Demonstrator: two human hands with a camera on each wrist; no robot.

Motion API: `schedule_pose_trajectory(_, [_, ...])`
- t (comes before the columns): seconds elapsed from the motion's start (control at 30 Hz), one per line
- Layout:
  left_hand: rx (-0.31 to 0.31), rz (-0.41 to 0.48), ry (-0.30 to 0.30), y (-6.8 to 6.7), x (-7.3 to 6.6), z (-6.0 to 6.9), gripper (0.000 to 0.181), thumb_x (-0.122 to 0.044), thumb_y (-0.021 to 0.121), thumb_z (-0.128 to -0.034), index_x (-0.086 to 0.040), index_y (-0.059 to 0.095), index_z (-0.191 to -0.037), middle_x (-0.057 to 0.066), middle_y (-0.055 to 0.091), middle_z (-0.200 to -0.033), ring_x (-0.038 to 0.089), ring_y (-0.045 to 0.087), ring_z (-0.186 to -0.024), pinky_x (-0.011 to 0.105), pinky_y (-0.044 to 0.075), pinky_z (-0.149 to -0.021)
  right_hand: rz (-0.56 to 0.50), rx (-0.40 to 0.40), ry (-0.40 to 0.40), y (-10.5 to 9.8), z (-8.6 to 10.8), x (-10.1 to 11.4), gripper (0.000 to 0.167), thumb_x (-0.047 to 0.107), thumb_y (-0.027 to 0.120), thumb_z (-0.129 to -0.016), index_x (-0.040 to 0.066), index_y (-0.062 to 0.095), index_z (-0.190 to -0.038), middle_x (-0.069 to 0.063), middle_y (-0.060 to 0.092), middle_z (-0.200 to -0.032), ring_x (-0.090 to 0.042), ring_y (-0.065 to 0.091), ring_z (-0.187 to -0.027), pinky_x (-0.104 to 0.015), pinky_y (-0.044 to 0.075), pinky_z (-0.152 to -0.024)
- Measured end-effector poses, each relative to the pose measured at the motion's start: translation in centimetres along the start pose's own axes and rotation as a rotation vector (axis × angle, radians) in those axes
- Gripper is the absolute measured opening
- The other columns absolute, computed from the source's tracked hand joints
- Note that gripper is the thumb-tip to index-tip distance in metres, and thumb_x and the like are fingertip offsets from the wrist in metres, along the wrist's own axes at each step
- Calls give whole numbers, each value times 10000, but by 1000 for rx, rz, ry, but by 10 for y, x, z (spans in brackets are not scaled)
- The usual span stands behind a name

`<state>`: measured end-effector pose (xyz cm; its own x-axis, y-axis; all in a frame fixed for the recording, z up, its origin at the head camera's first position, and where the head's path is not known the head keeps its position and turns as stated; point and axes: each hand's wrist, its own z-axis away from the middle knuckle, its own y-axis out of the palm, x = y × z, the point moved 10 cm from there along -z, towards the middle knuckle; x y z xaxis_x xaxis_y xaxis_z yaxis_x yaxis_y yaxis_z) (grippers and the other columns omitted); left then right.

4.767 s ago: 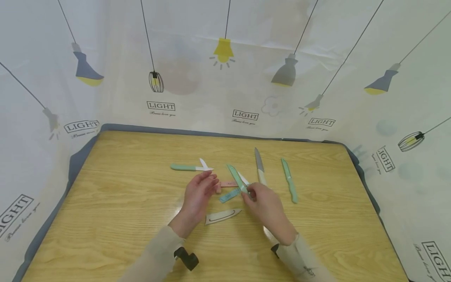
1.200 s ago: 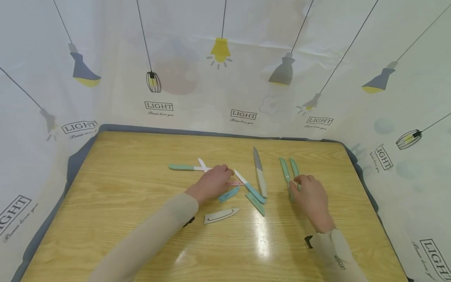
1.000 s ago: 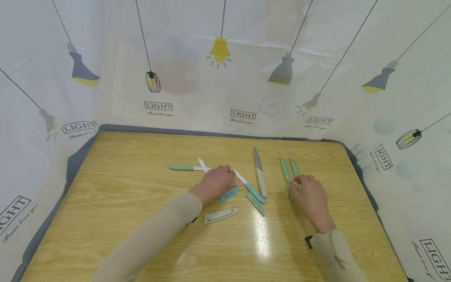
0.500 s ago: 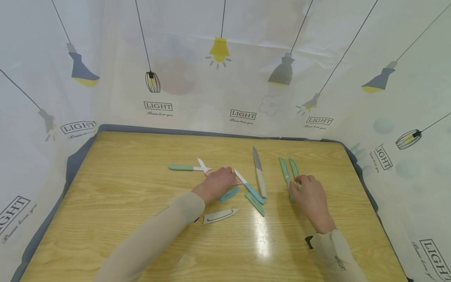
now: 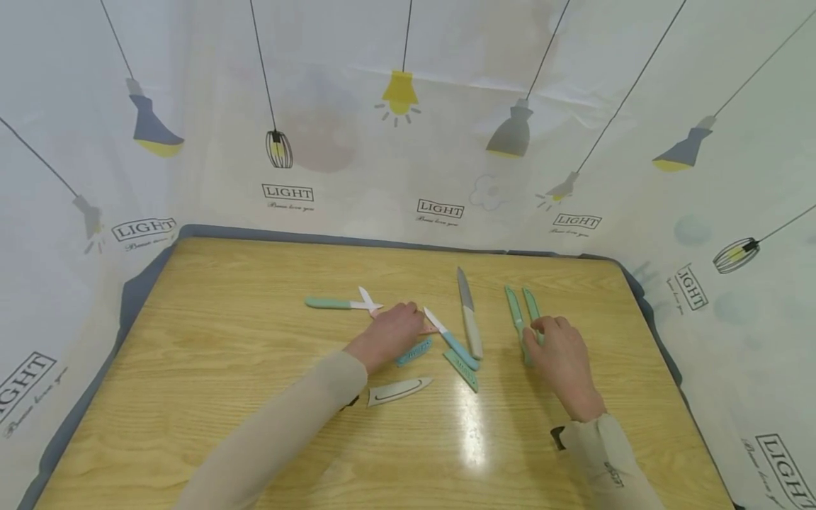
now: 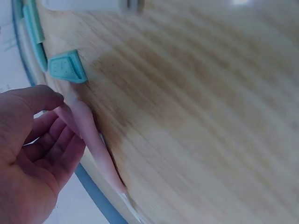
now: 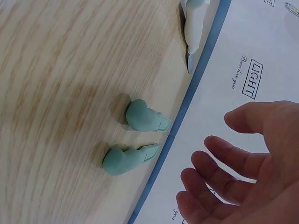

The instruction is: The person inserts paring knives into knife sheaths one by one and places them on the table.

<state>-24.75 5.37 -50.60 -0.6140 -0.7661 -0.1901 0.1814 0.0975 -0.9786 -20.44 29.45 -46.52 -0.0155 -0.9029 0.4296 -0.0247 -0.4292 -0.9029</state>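
My left hand (image 5: 390, 331) is low over the middle of the table, thumb and curled fingers around a pink knife sheath (image 6: 69, 119). Beside that sheath lies a pink-handled knife (image 6: 96, 140); its white blade (image 5: 366, 295) shows past my hand. My right hand (image 5: 561, 358) hovers over the handle ends of two sheathed green knives, one on the left (image 5: 513, 304) and one on the right (image 5: 532, 303). Its fingers (image 7: 219, 154) are loosely bent, apart from both knives. A blue-handled knife (image 5: 455, 345) lies just right of my left hand.
Around my left hand lie a blue sheath (image 5: 414, 352), a green sheath (image 5: 462, 370) and a whitish sheath (image 5: 399, 391). A long beige-handled knife (image 5: 471, 329) points away, its blade bare. Another green-handled knife (image 5: 328, 303) lies left, its white blade exposed. Patterned cloth (image 5: 357, 163) surrounds the table.
My right hand has set the green knife down at the right, beside the other sheathed one, and let go. My left hand has moved onto the pink sheath. Little differs over the last second.
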Motion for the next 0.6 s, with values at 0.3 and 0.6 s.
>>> schedule_pose_trajectory(0.3, [-158,398,-141,-25,28,23,254,-146,607,-1044,-9,674,-1246,78,633,-1146,202,608,-1009,327,576,-889,4,33,9,4,-1,7,425,260,515,-1066,-109,640,-1237,-307,616,-1225,-453,588,-1098,-589,530,-892])
schedule_pose_trajectory(0.6, [-278,910,-330,-31,55,52,314,-220,662,-1034,-49,653,-1298,58,700,-1171,223,684,-1054,388,608,-914,-34,64,12,15,-1,21,427,270,520,-1055,-91,653,-1240,-305,602,-1272,-478,564,-1164,-613,506,-955])
